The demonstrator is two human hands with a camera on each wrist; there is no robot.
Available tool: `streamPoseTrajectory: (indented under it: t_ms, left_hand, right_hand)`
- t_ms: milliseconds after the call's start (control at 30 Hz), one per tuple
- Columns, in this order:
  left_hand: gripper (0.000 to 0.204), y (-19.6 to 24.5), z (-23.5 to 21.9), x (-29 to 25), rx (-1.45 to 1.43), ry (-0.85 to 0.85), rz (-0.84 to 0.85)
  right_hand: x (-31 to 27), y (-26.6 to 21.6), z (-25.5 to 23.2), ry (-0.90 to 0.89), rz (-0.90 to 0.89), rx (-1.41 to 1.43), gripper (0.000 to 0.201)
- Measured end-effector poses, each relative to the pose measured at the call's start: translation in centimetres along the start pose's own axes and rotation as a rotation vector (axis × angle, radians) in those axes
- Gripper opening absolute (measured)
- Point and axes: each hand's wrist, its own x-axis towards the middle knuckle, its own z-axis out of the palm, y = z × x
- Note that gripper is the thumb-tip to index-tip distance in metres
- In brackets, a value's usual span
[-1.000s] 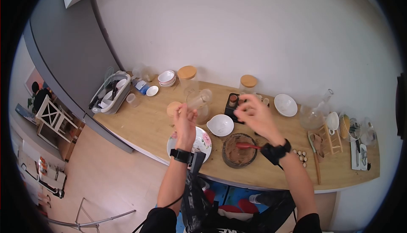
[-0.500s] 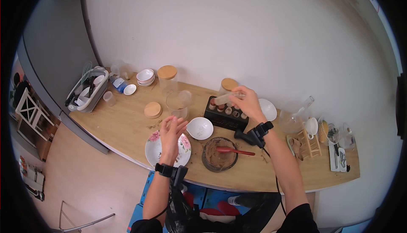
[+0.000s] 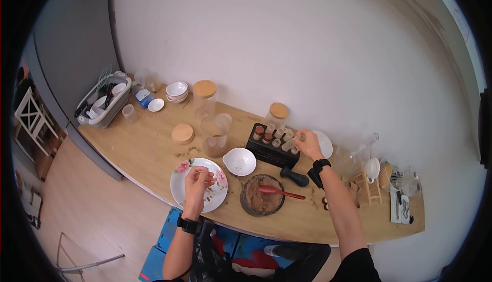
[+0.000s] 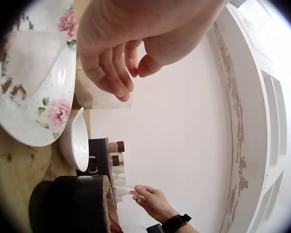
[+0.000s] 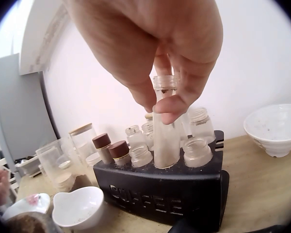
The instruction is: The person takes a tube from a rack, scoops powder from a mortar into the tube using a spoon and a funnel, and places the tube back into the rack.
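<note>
My right hand (image 3: 308, 144) pinches a clear glass tube (image 5: 166, 141) near its open neck, between thumb and fingers. The tube's base is at a hole in the black rack (image 5: 155, 187), which has COFFEE cut into its front. Other small glass tubes stand in the rack, most without caps, and two of them have brown caps (image 5: 119, 149). Over the floral plate (image 3: 180, 196) hovers my left hand (image 3: 197, 183), fingers loosely bent and holding nothing. Brown crumbs lie on the plate.
A dark bowl of brown powder (image 3: 246, 205) holds a red spatula (image 3: 287, 193). A white spouted bowl (image 3: 240, 162) and a black-handled tool (image 3: 294, 177) lie near the rack. Behind stand an uncapped glass jar (image 3: 215, 136), a wooden lid (image 3: 183, 134) and lidded jars (image 3: 205, 97).
The glass tube went from my left hand to my right hand, which then lowered it from above the rack to one of its holes. My left hand moved down over the plate.
</note>
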Motion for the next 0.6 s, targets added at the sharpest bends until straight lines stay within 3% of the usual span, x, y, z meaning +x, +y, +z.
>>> streamPoseTrajectory:
  t_ms: [67,133,233,367,600]
  left_hand:
    - [0.011,-0.4,-0.1,0.0,0.024,-0.021,-0.001]
    - [0.011,-1.0,-0.1,0.2,0.026,-0.028,-0.012]
    - [0.011,-1.4,0.3,-0.2,0.04,-0.056,-0.026]
    - [0.011,-1.1,-0.1,-0.7,0.064,-0.069,-0.034]
    - [0.011,-0.3,-0.5,-1.2,0.074,-0.045,-0.004]
  right_hand:
    - [0.4,0.0,0.3,-0.032,0.014,-0.019,0.027]
    - [0.7,0.0,0.6,0.001,-0.218,-0.212,0.026]
    - [1.1,-0.8,1.9,-0.152,-0.111,-0.297,0.027]
    - [0.9,-0.8,3.8,-0.139,-0.163,-0.397,0.024]
    - [2.2,1.4,5.9,-0.095,-0.092,-0.517,0.027]
